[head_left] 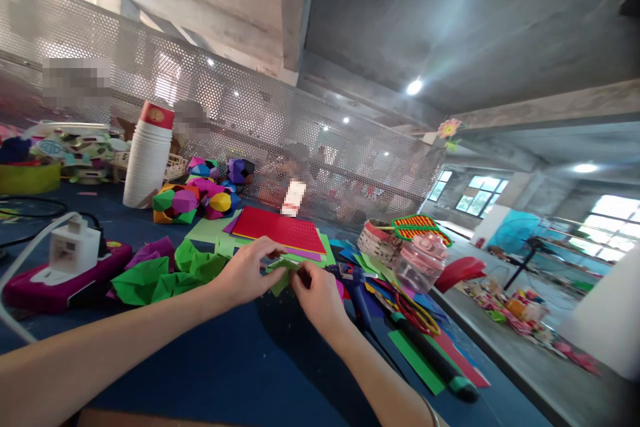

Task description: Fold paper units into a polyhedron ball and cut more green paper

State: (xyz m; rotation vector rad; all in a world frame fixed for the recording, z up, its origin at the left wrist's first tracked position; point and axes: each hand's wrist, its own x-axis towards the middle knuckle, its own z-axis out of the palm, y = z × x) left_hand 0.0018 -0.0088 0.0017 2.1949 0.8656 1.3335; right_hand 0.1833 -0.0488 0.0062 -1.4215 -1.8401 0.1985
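Over the blue table, my left hand (251, 272) and my right hand (316, 292) come together around a small piece of green paper (280, 282). Both hands pinch it between thumb and fingers, and part of it hides behind them. Just behind lies a stack of coloured sheets with a red sheet (280, 233) on top. Crumpled green paper (165, 275) rests beside my left wrist. To the right of my right hand is a blue glue gun (356, 283), lying on its side with its cord trailing toward me.
A purple power strip (65, 283) with a white plug stands left, near stacked paper cups (146, 160). Folded paper balls (175, 203) sit behind. At right are a pink-lidded jar (421, 263), a woven basket (379, 241) and a black-and-green tool (435, 357) near the table's edge.
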